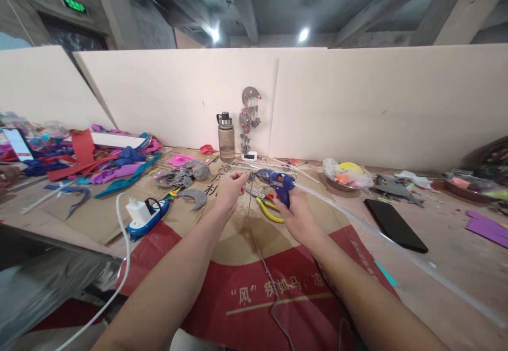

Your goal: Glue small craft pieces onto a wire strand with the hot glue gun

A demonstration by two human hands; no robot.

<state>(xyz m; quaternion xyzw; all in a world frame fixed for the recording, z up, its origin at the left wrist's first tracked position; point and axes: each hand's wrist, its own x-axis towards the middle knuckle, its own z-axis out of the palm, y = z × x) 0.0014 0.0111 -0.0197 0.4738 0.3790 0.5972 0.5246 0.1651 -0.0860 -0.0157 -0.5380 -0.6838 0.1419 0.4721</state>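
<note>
My right hand (292,207) is wrapped round the handle of a blue hot glue gun (283,182), with a long clear glue stick (349,213) running out of its back. The gun's nozzle points left, close to the fingertips of my left hand (233,186). Those fingers pinch a small grey piece (251,177), too small to make out fully, from which a grey cord (266,271) hangs down over the cardboard. Below the gun lie pliers with yellow handles (270,212). Grey felt pieces with pink dots (174,175) and a grey crescent (195,198) rest left of my hands.
A blue power strip (148,223) with a white plug and cable sits at left. Behind stand a bottle (226,142), a small clock (249,156) and a hanging grey ornament (250,107). A black phone (395,225) and a bowl (345,181) lie right. Coloured cloth (115,171) piles up left.
</note>
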